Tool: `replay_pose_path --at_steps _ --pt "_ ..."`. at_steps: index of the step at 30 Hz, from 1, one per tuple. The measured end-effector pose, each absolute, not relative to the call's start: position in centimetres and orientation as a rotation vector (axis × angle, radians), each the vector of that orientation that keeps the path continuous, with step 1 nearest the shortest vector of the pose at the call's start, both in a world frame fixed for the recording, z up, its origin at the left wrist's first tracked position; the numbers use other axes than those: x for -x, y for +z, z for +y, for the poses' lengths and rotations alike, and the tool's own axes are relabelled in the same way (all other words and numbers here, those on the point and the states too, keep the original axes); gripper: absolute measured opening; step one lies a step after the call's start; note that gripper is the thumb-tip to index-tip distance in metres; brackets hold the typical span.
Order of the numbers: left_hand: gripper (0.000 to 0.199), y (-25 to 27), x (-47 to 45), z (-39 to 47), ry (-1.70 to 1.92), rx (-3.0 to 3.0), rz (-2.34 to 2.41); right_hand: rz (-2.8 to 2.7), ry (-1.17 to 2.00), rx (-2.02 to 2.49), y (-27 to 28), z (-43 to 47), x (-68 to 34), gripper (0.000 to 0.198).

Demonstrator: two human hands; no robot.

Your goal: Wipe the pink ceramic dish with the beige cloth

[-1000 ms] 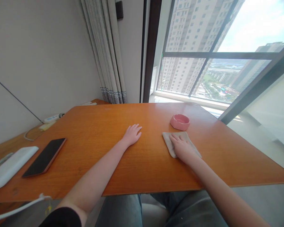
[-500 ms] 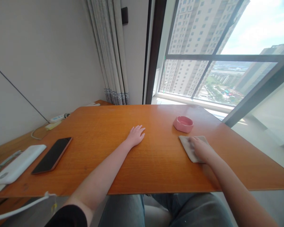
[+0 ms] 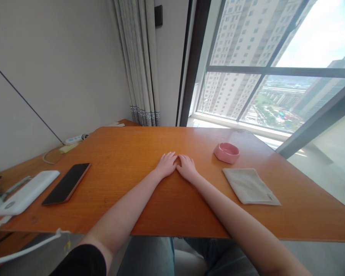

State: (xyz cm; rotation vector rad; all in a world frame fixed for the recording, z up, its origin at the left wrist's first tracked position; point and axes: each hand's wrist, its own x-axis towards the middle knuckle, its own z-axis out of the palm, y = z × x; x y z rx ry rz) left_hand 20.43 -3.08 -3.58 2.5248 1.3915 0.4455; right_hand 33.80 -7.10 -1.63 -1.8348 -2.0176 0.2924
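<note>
My left hand (image 3: 166,165) lies flat on the wooden table (image 3: 126,149), fingers stretched out and nothing held. Right beside it rests my right hand (image 3: 186,167), also flat and open, its fingertips close against those of the left. To the right of my hands, a folded beige cloth (image 3: 248,186) lies spread on the tabletop, touched by neither hand. Just behind the cloth stands a pink bowl (image 3: 227,153) with an angular outer wall.
On the left of the table lie a dark phone (image 3: 66,184) and a white power bank (image 3: 27,193) with a cable plugged in. A white power strip (image 3: 74,140) sits near the wall. A large window (image 3: 276,71) is at the right.
My right hand has let go of the cloth and moved left beside my left hand. The cloth now lies fully in sight. My left hand stays in place.
</note>
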Motion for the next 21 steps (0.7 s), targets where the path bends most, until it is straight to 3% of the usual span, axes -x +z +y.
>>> replay_pose_path --at_steps 16,21 --pt "0.045 -3.2 -20.4 -3.3 0.388 -2.548 1.410 -2.122 0.303 1.600 -2.8 -5.3 -33.6 0.044" --pt "0.046 -3.2 -20.4 -3.4 0.343 -2.560 1.427 -1.748 -0.176 1.938 0.4 -5.4 -39.5 0.046"
